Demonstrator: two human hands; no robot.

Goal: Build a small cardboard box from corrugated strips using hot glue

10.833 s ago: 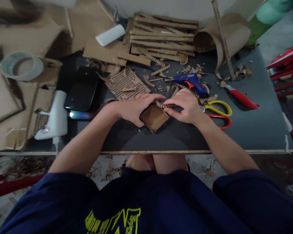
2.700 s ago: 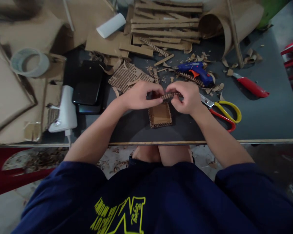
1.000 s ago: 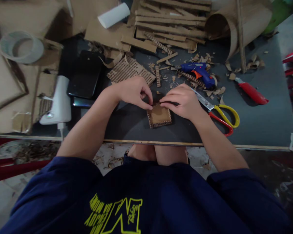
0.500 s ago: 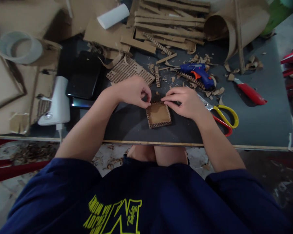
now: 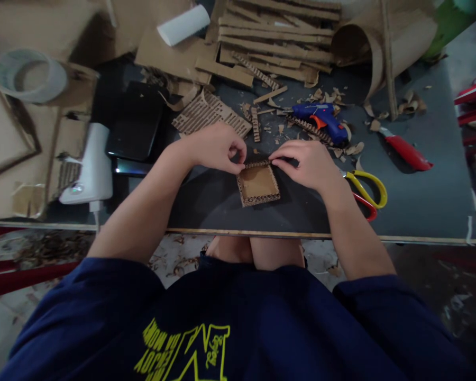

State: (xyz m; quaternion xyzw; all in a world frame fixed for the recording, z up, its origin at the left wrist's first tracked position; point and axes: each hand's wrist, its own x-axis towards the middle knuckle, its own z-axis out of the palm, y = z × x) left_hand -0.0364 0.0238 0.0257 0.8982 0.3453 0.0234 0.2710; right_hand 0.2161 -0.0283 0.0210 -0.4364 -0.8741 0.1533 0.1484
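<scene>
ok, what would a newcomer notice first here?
Near the front edge of the dark table, the left hand and right hand pinch the far corners of a small cardboard tray. Yellow-and-red scissors lie beside the right hand, with a blue glue gun just beyond it. A heap of cardboard strips fills the table's far side.

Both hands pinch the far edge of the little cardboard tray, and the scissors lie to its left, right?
No: the head view shows the scissors to the right of the cardboard tray, past the right hand. The left hand pinches too.
</scene>
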